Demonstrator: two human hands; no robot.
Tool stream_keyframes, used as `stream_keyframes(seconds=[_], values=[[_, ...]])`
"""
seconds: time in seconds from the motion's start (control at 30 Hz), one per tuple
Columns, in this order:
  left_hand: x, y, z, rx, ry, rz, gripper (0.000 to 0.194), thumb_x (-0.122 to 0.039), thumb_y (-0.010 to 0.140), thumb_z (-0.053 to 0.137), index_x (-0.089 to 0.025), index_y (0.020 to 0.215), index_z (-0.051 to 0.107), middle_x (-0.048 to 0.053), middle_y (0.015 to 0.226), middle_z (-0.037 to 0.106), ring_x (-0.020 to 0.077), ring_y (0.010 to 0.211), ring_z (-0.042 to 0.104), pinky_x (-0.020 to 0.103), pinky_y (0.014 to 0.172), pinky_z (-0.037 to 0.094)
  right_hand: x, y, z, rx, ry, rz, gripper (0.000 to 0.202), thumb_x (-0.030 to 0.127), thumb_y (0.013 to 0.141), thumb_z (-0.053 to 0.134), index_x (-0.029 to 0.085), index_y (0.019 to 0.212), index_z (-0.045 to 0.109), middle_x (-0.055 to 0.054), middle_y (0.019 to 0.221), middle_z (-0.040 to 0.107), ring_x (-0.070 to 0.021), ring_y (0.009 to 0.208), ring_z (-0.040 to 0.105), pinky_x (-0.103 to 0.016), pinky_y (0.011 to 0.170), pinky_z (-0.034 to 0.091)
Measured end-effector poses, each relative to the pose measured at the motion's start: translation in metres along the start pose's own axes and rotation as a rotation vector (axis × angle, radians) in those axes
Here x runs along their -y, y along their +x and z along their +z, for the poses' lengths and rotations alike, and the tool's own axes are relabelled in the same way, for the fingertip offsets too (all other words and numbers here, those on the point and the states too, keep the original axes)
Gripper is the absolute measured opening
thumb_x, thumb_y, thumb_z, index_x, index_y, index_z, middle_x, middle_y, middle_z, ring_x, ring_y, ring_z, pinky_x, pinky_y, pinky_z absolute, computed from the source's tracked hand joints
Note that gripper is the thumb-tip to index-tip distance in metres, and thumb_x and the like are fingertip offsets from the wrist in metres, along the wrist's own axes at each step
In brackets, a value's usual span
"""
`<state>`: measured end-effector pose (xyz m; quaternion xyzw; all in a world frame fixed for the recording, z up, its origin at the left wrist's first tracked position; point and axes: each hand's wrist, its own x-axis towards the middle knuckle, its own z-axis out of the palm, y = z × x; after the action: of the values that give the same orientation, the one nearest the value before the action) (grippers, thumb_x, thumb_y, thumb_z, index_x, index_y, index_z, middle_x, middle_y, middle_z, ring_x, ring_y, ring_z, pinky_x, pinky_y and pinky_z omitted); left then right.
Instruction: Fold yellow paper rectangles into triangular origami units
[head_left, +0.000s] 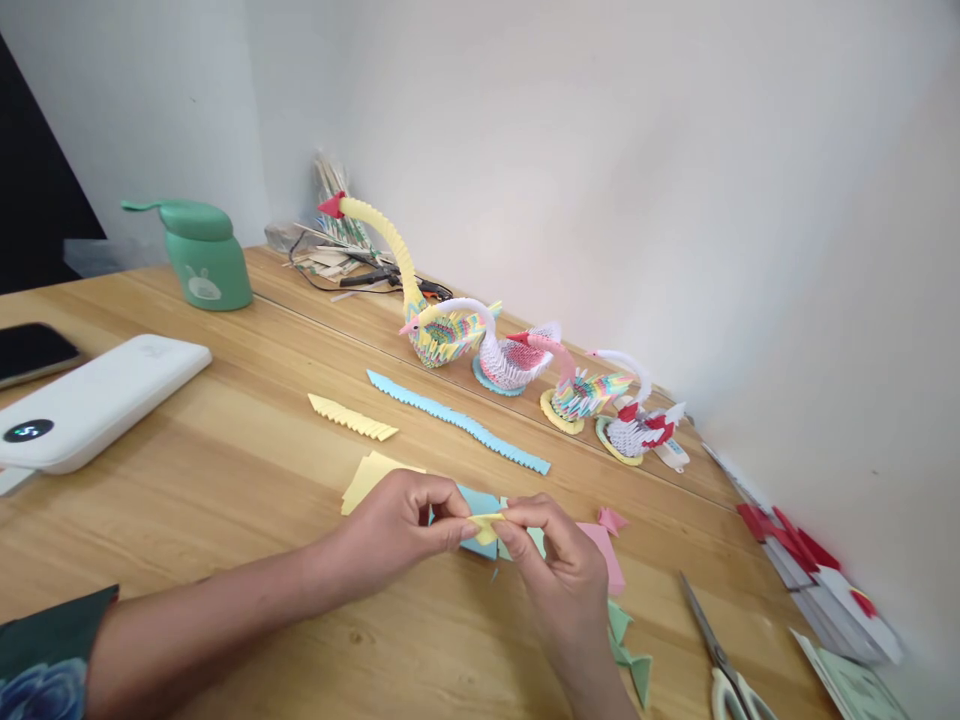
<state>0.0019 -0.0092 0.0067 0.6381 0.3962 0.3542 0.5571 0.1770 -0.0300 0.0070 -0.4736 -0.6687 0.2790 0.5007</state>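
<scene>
A small folded piece of yellow paper (487,528) is pinched at both ends between my two hands, just above the table. My left hand (409,515) grips its left end between thumb and forefinger, and my right hand (559,550) grips the other end the same way. Beneath and behind my hands lie yellow paper sheets (369,480), blue paper (480,500) and pink paper (602,555), with some pale green paper partly covered. Farther back are a chain of interlocked yellow pieces (352,417) and a longer blue chain (457,420).
Several folded-paper swans (442,335) stand along the wall. Scissors (720,650) and folded green pieces (630,655) lie at the right. A white power bank (112,400), a dark phone (34,352) and a green cup (206,260) occupy the left. Sticks and tools (367,270) fill the back corner.
</scene>
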Motion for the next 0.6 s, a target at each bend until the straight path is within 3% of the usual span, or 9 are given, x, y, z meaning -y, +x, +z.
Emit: stream_keyframes(seconds=[0.17,0.33,0.6], values=[[-0.007,-0.001,-0.005,0.054,0.161,0.189,0.021,-0.023,0.078,0.055,-0.015,0.06,0.052,-0.005,0.056,0.045,0.0083,0.054,0.039,0.019,0.052,0.029,-0.004,0.0,0.003,0.067,0.232,0.193,0.013,0.03,0.077,0.064,0.02,0.069,0.063,0.0,0.066,0.061,-0.0159,0.068,0.057,-0.025,0.061,0.043],[0.002,0.002,-0.002,0.078,0.027,0.035,0.02,-0.029,0.078,0.056,-0.015,0.064,0.053,-0.006,0.056,0.04,0.0079,0.052,0.033,0.018,0.049,0.026,-0.005,0.0,0.007,0.01,0.23,0.241,0.012,0.029,0.076,0.064,0.019,0.069,0.063,0.002,0.064,0.06,-0.0142,0.064,0.053,-0.024,0.062,0.04],[0.009,0.0,0.0,0.076,0.182,0.026,0.037,-0.029,0.078,0.054,-0.017,0.05,0.033,-0.007,0.05,0.026,0.0073,0.05,0.025,0.02,0.046,0.018,0.001,-0.001,0.011,0.019,0.062,0.205,0.015,0.031,0.077,0.061,0.019,0.068,0.062,0.001,0.066,0.06,-0.0164,0.068,0.055,-0.025,0.061,0.04]])
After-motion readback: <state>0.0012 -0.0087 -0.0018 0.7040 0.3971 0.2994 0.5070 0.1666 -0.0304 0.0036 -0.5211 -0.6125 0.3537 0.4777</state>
